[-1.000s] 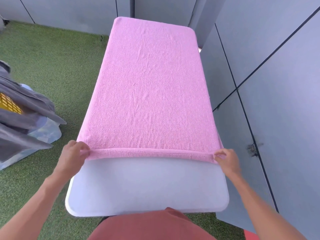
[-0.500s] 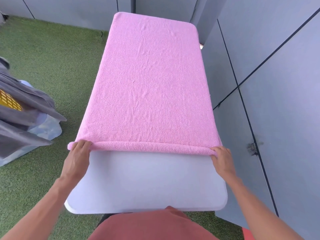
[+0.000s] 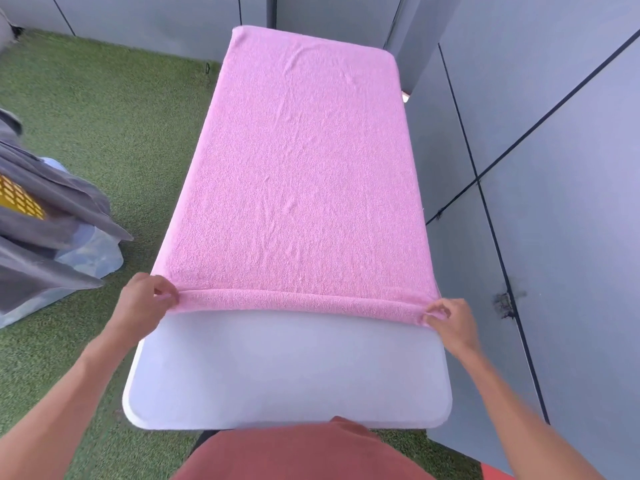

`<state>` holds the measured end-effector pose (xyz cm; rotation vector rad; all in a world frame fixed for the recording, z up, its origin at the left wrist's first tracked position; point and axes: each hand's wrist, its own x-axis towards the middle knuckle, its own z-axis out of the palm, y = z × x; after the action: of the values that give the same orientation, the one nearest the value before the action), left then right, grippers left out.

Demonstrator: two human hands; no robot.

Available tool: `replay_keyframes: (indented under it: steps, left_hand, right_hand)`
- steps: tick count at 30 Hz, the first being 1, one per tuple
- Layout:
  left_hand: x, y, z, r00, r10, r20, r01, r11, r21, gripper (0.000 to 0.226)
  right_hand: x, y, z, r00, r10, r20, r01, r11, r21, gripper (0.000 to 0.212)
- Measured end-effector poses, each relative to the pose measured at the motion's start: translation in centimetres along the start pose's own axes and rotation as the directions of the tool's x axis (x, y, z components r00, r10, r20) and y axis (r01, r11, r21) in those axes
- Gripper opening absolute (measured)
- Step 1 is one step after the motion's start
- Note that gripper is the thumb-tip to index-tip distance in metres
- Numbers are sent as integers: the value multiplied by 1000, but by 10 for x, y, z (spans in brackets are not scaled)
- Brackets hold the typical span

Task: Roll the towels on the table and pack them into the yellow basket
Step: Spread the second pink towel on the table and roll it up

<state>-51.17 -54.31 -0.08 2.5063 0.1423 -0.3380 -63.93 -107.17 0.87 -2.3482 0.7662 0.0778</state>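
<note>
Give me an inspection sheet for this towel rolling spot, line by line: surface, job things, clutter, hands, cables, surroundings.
Surface: white table, near end bare, the rest under the towel.
Job's things: pink towel spread flat, its near edge turned into a thin roll; yellow basket on the left, mostly hidden under grey cloth.
Clutter: clear plastic bag under the grey cloth.
Hands: left hand pinches the left end of the roll; right hand pinches the right end.
Cables: nothing seen.
Surroundings: green turf; grey wall panels behind and to the right.
</note>
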Motion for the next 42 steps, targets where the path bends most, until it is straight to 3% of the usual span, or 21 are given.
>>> replay_keyframes:
  steps: [3, 6, 9, 12, 16, 21, 23, 25, 27, 29, 31, 33, 37, 42]
  left_hand:
    - [-20, -3, 15, 959, 224, -175, -159, 934, 320, 19]
    - [-47, -8, 37, 910, 374, -180, -264, 856, 445, 43]
    - [-52, -10, 46, 915, 376, -150, -280, 856, 435, 59]
    - [-35, -5, 39, 938, 312, -154, -238, 898, 369, 48]
    - [-17, -4, 28, 958, 278, -72, -231, 895, 381, 33]
    - [-20, -19, 15, 985, 155, 78, -172, 938, 302, 34]
    - [-16, -15, 8, 990, 83, 111, -100, 981, 164, 29]
    - [-3, -10, 2, 993, 18, 117, -22, 999, 33, 23]
    - [6, -3, -3, 995, -24, 94, 25, 1000, -16, 17]
    - [7, 1, -2, 1000, 22, 5, -23, 997, 77, 20]
    - [-3, 4, 6, 982, 142, -126, -104, 958, 267, 15]
    - [-17, 3, 17, 950, 260, -173, -175, 903, 393, 18]
    - [-28, -6, 32, 926, 362, -107, -285, 857, 430, 49]
    - [-2, 3, 24, 943, 329, -58, -278, 869, 409, 36]
  right_hand:
    - [-16, 6, 12, 965, -233, -124, 175, 917, -359, 15]
    - [-29, 11, 22, 940, -333, -73, 245, 809, -535, 34]
    - [-25, 9, 26, 953, -300, -34, 249, 846, -472, 40]
    - [-14, -1, 28, 964, -265, -22, 236, 890, -390, 44]
    - [-11, -6, 24, 965, -262, 5, 242, 882, -405, 49]
    - [-9, 13, 4, 945, -156, 286, 263, 884, -387, 34]
    - [-4, 11, -8, 942, -28, 335, 129, 950, -283, 31]
    - [1, 2, -14, 955, 52, 293, -22, 994, -107, 29]
    - [0, -9, -9, 986, 47, 162, -47, 999, -6, 23]
    - [-5, -14, 2, 993, -118, -31, 108, 971, -215, 17]
    - [-14, -11, 16, 959, -249, -134, 161, 869, -468, 18]
    - [-25, -6, 28, 939, -309, -150, 195, 839, -507, 21]
    - [-34, 1, 35, 931, -359, -59, 304, 856, -418, 44]
    - [-10, -10, 33, 965, -258, -45, 224, 901, -372, 44]
